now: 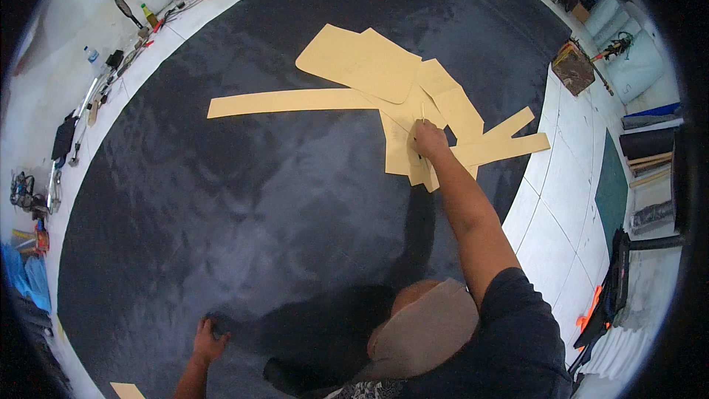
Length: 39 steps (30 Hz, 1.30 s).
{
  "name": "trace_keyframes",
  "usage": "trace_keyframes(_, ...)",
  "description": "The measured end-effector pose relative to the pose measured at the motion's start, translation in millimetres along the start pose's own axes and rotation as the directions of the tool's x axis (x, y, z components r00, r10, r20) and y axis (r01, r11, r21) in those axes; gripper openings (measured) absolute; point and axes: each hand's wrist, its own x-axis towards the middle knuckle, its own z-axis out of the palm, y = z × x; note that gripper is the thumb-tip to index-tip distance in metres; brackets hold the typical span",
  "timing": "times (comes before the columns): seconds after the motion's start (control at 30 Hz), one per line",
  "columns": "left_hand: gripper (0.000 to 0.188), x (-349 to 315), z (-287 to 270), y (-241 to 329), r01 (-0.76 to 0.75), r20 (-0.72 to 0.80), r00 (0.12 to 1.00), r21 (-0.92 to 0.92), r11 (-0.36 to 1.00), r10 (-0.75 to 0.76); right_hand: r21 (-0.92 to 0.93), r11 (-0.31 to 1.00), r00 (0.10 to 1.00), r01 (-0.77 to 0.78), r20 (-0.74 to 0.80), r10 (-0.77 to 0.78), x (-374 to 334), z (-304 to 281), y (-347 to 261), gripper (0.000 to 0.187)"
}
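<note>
My right hand [428, 139] is closed around a thin, pale, pen-like stick [423, 111] that points up from the fist. It rests over a loose pile of flat tan card pattern pieces [358, 63], some overlapping. One long tan strip [288, 101] reaches out to the left of the pile, and another strip [509, 149] reaches to the right. Under everything lies a large dark grey-black sheet of material [244, 199]. Low on the left, my left hand [209, 341] rests on this sheet, thumb apart from the fingers, holding nothing I can see.
White floor tiles [550, 207] border the sheet. Along the left wall stand bottles [150, 16] and assorted tools [92, 96]. A brown block-like object [573, 68] sits at the upper right edge. Rolls and shelves [650, 144] line the right side. A tan card corner [127, 390] shows bottom left.
</note>
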Motion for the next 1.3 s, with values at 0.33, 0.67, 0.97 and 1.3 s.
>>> trace_keyframes(0.33, 0.053, 14.1, -1.0, -14.2, 0.077, -0.004, 0.997, 0.025, 0.997, -0.076, -0.038, 0.993, 0.976, 0.11, -0.187, -0.116, 0.7, -10.3, -27.0, 0.02)
trace_keyframes(0.67, 0.049, 54.6, -12.5, 13.2, -0.287, -0.224, 0.915, 0.221, 0.932, 0.335, 0.325, 0.646, 0.722, 0.691, -0.266, -0.638, -157.4, 2.0, -191.8, 0.025)
trace_keyframes(0.97, 0.056, 121.8, -71.9, 188.9, -0.046, 0.347, 0.918, -0.386, 0.921, 0.191, 0.56, 0.315, 0.571, 0.766, -0.367, -0.735, -250.4, 15.8, -229.8, 0.029)
trace_keyframes(1.3, 0.051, 140.7, 47.5, 243.5, 0.061, 0.04, 0.995, -0.971, 0.233, -0.094, 0.764, 0.308, 0.6, 0.566, -0.127, -0.79, -220.4, 23.6, -229.6, 0.048)
